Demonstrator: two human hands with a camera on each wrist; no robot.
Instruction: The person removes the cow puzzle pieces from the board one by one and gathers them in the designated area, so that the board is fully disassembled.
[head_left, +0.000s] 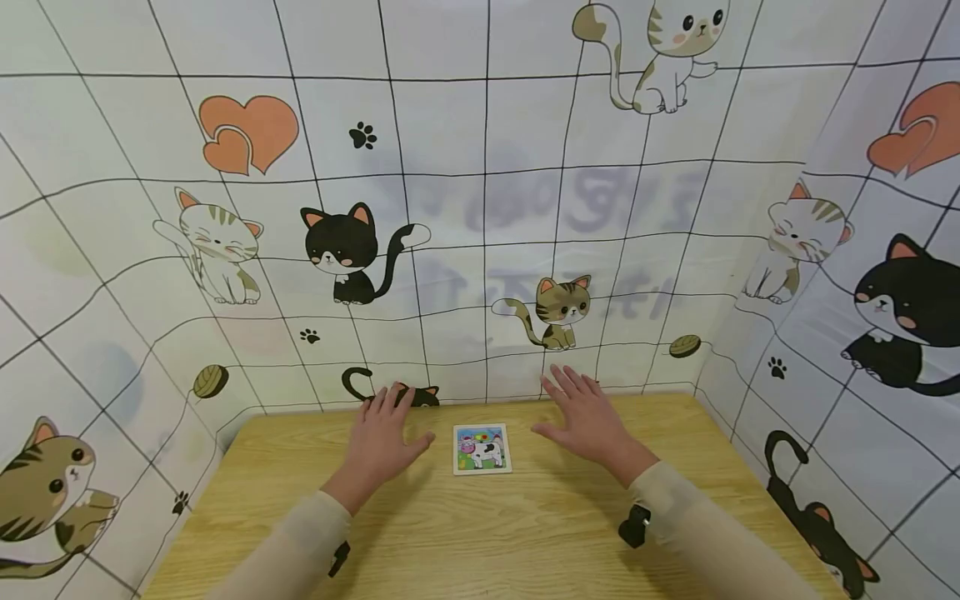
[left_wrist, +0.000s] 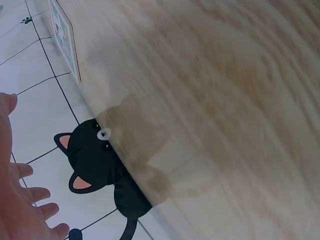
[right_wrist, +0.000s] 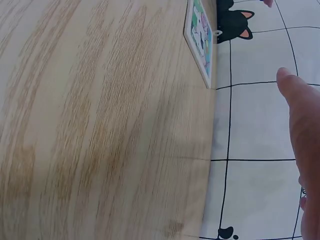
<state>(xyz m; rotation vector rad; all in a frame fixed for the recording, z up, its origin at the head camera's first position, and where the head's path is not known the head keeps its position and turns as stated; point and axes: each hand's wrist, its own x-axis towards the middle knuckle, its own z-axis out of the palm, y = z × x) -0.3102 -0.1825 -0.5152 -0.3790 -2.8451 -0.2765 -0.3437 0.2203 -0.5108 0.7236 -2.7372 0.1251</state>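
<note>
A small square picture puzzle (head_left: 482, 449) with a white border and a cow on it lies flat on the wooden table, between the two hands. My left hand (head_left: 382, 442) is held over the table to its left, fingers spread and nothing in it. On the other side my right hand (head_left: 588, 421) is likewise spread and holds nothing. Both hands are apart from the puzzle. In the left wrist view the fingers (left_wrist: 37, 194) show at the lower left edge, and the puzzle (left_wrist: 64, 37) is partly cut off. The right wrist view shows the thumb (right_wrist: 290, 82) and the puzzle (right_wrist: 200, 40).
The wooden table (head_left: 480, 533) ends at a white gridded wall cloth (head_left: 450, 200) printed with cats, hearts and paw marks. This cloth also rises along the left and right sides. Dark bands with small devices (head_left: 635, 526) sit at the wrists over beige sleeves (head_left: 712, 525).
</note>
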